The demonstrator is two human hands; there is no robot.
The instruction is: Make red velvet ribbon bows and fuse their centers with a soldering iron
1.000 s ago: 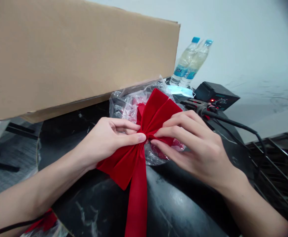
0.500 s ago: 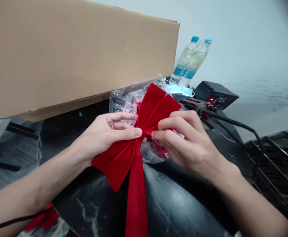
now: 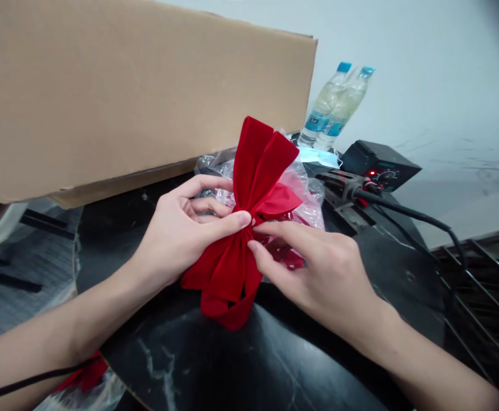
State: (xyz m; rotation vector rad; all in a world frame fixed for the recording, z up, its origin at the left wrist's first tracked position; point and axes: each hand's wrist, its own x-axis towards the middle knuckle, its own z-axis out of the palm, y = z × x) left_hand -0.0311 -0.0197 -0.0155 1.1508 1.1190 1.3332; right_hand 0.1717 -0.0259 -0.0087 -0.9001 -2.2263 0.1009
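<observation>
A red velvet bow (image 3: pixel 256 165) is held over the black table, its loops spread above and below the gathered middle. My left hand (image 3: pixel 198 220) pinches the bow near its middle, thumb on top and the other fingers behind. My right hand (image 3: pixel 305 257) is at the right side of the middle, its thumb and index fingertips close together on the red ribbon. A pointed ribbon end (image 3: pixel 281 200) sticks out to the right above that hand. Below the bow, the ribbon hangs in a curved loop (image 3: pixel 228 317). Clear plastic bags (image 3: pixel 312 197) with red pieces lie behind it.
A large cardboard box (image 3: pixel 147 97) fills the back left. Two water bottles (image 3: pixel 329 111), a blue face mask (image 3: pixel 318 157) and a black control box (image 3: pixel 380 165) with a cabled tool (image 3: pixel 347 191) stand back right. The black marbled table (image 3: pixel 270 365) has a curved edge.
The long ribbon tail that hung straight down is now curved into a loop, with its pointed end showing at the right. My right hand moved slightly left and down; the bow turned more upright.
</observation>
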